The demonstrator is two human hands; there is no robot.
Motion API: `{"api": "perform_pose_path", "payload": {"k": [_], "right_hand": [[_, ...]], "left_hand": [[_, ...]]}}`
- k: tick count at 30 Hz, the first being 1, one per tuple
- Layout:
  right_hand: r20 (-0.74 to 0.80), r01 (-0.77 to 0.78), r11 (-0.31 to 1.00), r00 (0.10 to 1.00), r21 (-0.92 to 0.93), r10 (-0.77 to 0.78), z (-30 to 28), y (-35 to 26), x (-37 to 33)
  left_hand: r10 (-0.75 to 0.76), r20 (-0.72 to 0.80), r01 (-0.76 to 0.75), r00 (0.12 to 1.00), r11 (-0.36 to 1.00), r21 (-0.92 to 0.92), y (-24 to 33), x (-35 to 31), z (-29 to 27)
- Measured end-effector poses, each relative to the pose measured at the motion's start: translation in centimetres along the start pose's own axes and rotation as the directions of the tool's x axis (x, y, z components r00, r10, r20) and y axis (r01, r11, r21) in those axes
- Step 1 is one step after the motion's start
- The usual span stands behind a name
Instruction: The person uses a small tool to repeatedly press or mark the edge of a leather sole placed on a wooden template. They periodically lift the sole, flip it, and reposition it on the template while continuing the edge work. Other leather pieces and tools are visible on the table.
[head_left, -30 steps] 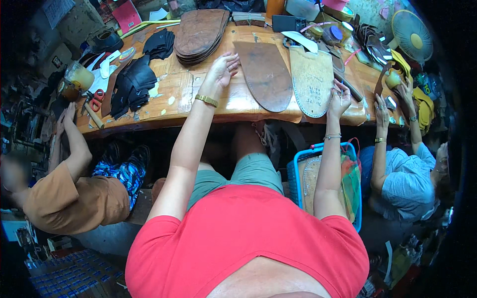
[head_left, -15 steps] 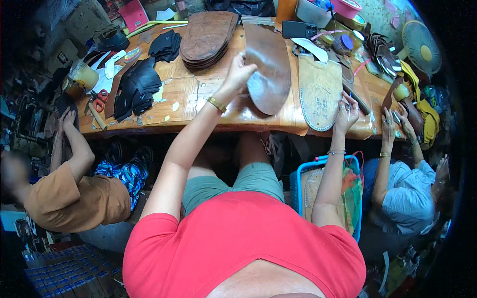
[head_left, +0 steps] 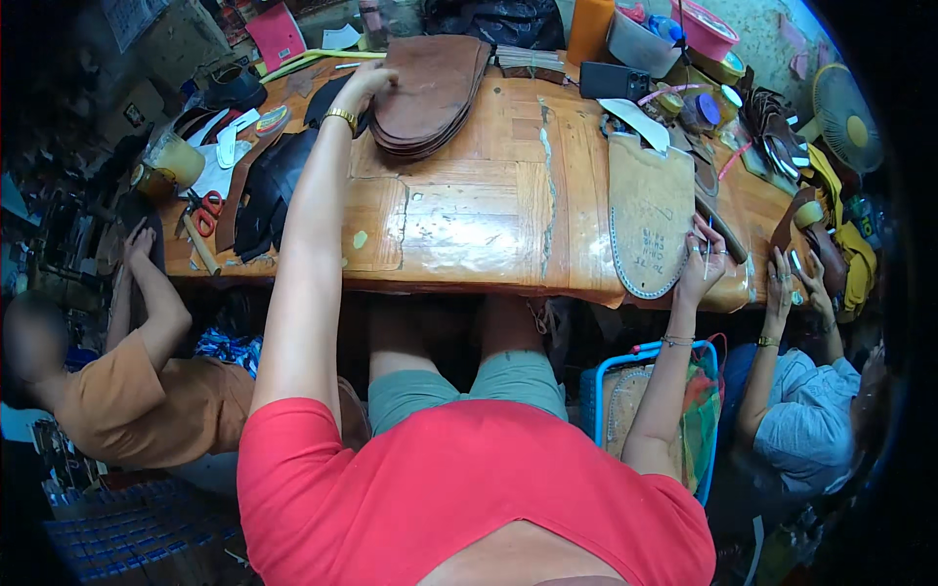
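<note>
A: Eyes on the leather stack [head_left: 430,93]: brown, round-ended pieces piled toward the far side of the worktop [head_left: 479,205], left of centre!

B: And how would it handle? I'd call each sheet light and bendable, with the whole pile a good deal heavier.

A: Smooth faces too, with a slight sheen, so I'd expect the layers to slide over one another. Not fragile, I reckon; creases and scuffs are the worry.

B: So where to take hold? For one sheet, the rim, thumb above and fingers beneath. For the lot, both long sides, pressed evenly.

A: Now the hands! The left hand [head_left: 368,86] is at the stack's left edge, toward the far end, fingers bent. Is it gripping?

B: Can't tell; the fingertips don't show clearly enough. That arm reaches out almost straight, gold band [head_left: 341,117] at the wrist.

A: Over to the right hand [head_left: 703,269]: low, at the lower right edge of the tan template [head_left: 653,195], fingers pinched around a slim pale tool [head_left: 707,261].

B: Elbow bent there, and a dark rod [head_left: 721,231] lies just beside the template.
</note>
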State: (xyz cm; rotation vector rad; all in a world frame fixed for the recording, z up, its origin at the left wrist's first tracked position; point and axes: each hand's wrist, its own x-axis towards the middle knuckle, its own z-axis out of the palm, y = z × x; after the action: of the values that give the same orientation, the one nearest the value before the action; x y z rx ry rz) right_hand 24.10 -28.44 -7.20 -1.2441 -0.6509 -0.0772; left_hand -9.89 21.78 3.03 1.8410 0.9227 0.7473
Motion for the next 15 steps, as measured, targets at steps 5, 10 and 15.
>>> {"api": "perform_pose_path", "payload": {"k": [5,10,15], "right_hand": [[0.023,-0.012,1.0,1.0,-0.009,0.013,-0.4,0.0,-0.1],[0.048,-0.023,1.0,0.999,0.009,0.022,-0.2,0.2,0.2],[0.023,0.017,1.0,1.0,0.027,-0.017,-0.1,0.6,0.4]], "left_hand": [[0.074,0.023,-0.076,0.997,0.992,0.103,-1.6,1.4,0.4],[0.097,0.01,-0.097,0.995,0.972,0.212,-3.5,3.9,-0.4],[0.279,-0.271,0.06,0.921,0.587,0.807,-1.2,-0.7,2.5]]}}
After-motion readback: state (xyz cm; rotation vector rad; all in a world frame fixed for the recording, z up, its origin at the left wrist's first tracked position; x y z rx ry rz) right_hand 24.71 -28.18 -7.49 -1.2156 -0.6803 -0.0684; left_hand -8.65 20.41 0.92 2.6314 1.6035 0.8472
